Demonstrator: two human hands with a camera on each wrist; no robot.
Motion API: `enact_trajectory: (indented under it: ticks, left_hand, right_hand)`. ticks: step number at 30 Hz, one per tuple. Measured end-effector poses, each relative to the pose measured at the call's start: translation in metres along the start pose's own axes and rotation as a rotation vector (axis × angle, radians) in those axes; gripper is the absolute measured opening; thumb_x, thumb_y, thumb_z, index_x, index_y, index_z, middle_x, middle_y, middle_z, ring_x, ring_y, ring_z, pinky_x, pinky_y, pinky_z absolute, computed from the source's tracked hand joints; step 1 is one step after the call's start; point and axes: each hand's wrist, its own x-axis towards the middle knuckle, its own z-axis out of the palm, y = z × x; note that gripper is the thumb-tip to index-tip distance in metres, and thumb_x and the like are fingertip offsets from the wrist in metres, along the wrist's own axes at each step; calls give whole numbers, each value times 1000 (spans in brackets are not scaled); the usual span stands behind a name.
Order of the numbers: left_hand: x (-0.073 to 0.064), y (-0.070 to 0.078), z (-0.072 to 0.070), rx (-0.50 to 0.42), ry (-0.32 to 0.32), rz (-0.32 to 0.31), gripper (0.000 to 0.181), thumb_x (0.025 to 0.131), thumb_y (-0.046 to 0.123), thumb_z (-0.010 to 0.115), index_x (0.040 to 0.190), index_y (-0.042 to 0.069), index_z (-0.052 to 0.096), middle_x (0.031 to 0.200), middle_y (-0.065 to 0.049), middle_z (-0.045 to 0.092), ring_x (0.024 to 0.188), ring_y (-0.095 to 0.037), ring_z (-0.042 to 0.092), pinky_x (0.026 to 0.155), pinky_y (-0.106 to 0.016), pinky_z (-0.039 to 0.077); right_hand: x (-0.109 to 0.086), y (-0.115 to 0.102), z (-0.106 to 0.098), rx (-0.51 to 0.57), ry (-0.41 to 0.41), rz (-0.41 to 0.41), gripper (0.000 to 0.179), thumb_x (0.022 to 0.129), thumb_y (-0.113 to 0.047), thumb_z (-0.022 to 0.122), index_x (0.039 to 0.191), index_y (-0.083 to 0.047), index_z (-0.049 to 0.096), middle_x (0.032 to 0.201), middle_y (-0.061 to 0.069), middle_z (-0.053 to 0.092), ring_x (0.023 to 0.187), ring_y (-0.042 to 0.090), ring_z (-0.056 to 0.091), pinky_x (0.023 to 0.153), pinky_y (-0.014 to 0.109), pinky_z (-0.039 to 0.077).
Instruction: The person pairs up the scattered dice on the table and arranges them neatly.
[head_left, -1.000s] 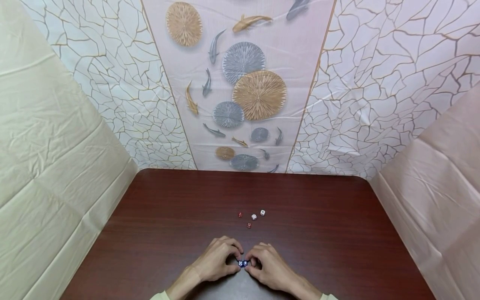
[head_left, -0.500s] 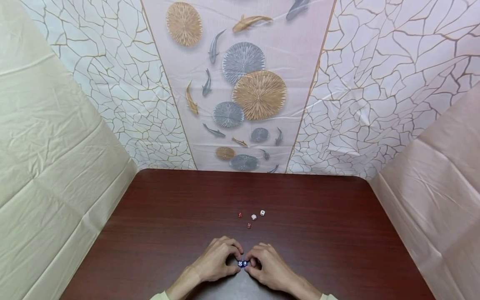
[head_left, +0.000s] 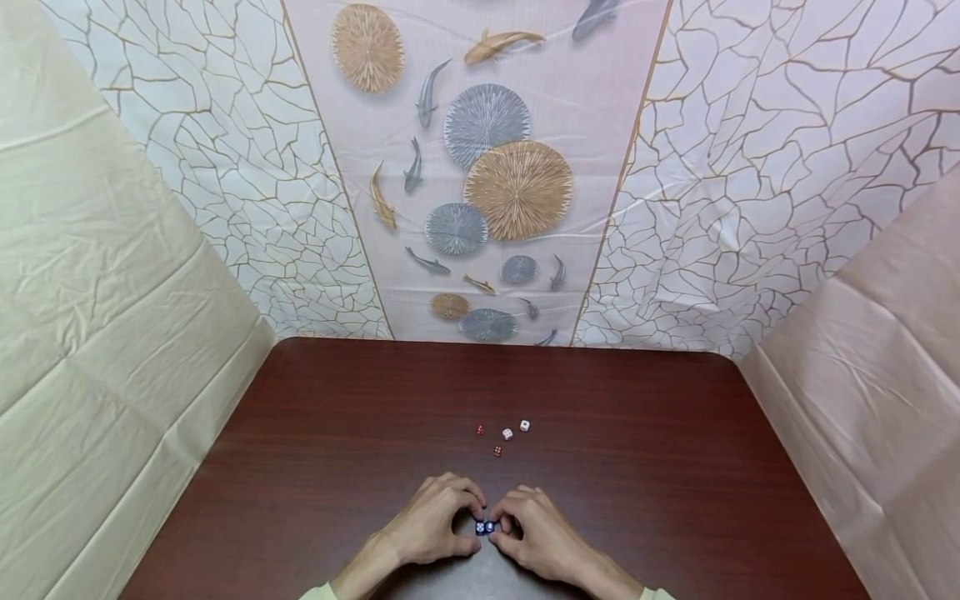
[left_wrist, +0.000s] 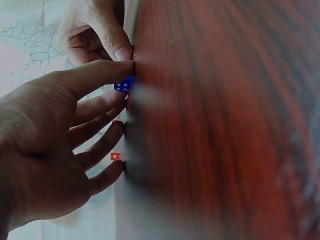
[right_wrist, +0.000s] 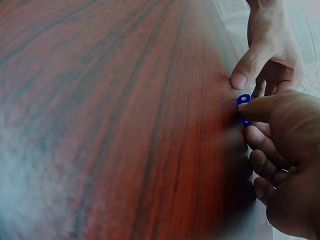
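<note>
blue dice (head_left: 481,527) sit side by side on the desk (head_left: 337,467). the right hand (head_left: 536,533) pinches one of them between thumb and forefinger; the left hand (head_left: 431,521) curves around the other, thumb and fingers apart. in the right wrist view the pinching thumb covers part of the blue dice, and the spots on the pinched one are hard to read from above. beyond the blue dice lie two red dice (head_left: 497,452) and two white dice (head_left: 507,434). nearer than the blue dice, pale sleeves (head_left: 322,592) are cut off at the frame edge.
</note>
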Motion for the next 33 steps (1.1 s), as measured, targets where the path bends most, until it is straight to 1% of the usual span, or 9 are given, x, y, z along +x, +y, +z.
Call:
enact_trajectory:
  ticks: [6,10,13,15,20,22,25,28,33]
  left_hand:
    - [0,1,0,25,-8,-4,33,82,31,98,109,20,84,126,11,78,124,-12,68,106,-44,55]
    - [-1,3,-1,50,-23,-20,47,81,35,99,121,20,82,131,11,76,127,-14,67,107,-45,55]
    - [-2,5,-3,59,-39,-34,57,81,38,100,130,20,78,135,10,75,131,-15,65,111,-47,55]
    - [-2,6,-5,54,-50,-40,62,82,41,100,135,20,76,138,8,74,134,-17,65,114,-49,55]
    - [-4,5,-12,2,-60,-50,67,88,47,95,144,19,71,147,4,72,140,-23,65,119,-54,54]
    - [-4,4,-15,-25,-53,-52,69,91,48,93,148,17,70,149,2,71,141,-24,66,118,-56,54]
    - [-4,0,-18,-51,-25,-44,69,93,48,91,150,15,69,149,1,72,140,-25,67,117,-56,55]
    - [-3,-3,-21,-71,11,-29,66,95,46,90,149,13,69,148,0,72,138,-24,68,116,-53,57]
    - [-1,-8,-24,-99,59,-9,60,96,35,91,146,9,70,144,-2,74,135,-23,70,116,-47,58]
  right_hand:
    - [0,1,1,4,-9,14,16,89,-13,93,98,-17,81,79,-14,63,83,-5,50,84,25,45]
    - [0,1,1,-1,-2,10,16,89,-13,93,97,-17,81,78,-14,62,82,-5,50,84,26,46]
    - [0,1,1,-8,9,1,16,88,-13,94,96,-17,80,77,-14,62,82,-5,50,83,26,46]
    - [-1,1,1,-10,13,-2,17,88,-13,94,95,-17,80,77,-13,62,82,-5,50,83,25,46]
    - [0,1,1,-16,23,-11,17,87,-13,94,95,-17,80,77,-13,62,82,-5,51,83,25,46]
    - [0,1,1,-18,28,-18,17,87,-13,94,94,-17,80,77,-13,62,82,-4,51,82,24,46]
    - [0,1,1,-18,33,-25,17,87,-13,95,94,-17,80,77,-12,63,82,-4,51,81,24,46]
    - [0,1,1,-13,30,-22,17,87,-13,95,94,-18,80,76,-12,63,81,-5,50,81,23,44]
    - [0,1,1,0,22,-8,17,87,-13,95,94,-18,80,76,-13,62,80,-6,48,80,22,43]
